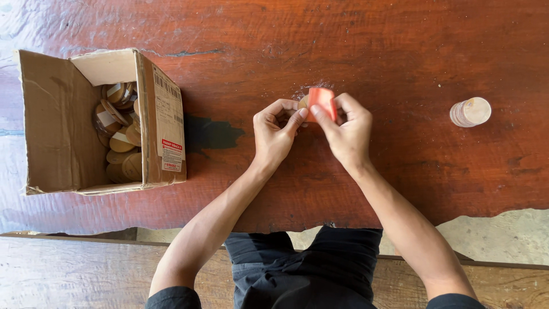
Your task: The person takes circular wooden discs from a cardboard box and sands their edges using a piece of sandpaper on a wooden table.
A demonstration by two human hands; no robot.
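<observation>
Both bare forearms reach forward and converge. The left hand (275,133) and right hand (346,129) meet, fingers curled and pinched shut, thumbs nearly touching.

A craft workshop: rough wooden table (400,51), carton (63,126) of wooden discs (121,143).

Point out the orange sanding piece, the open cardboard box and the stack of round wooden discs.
orange sanding piece (321,102), head view, its flat orange face.
open cardboard box (54,131), head view, inner side flap.
stack of round wooden discs (471,111), head view, top disc.
</observation>
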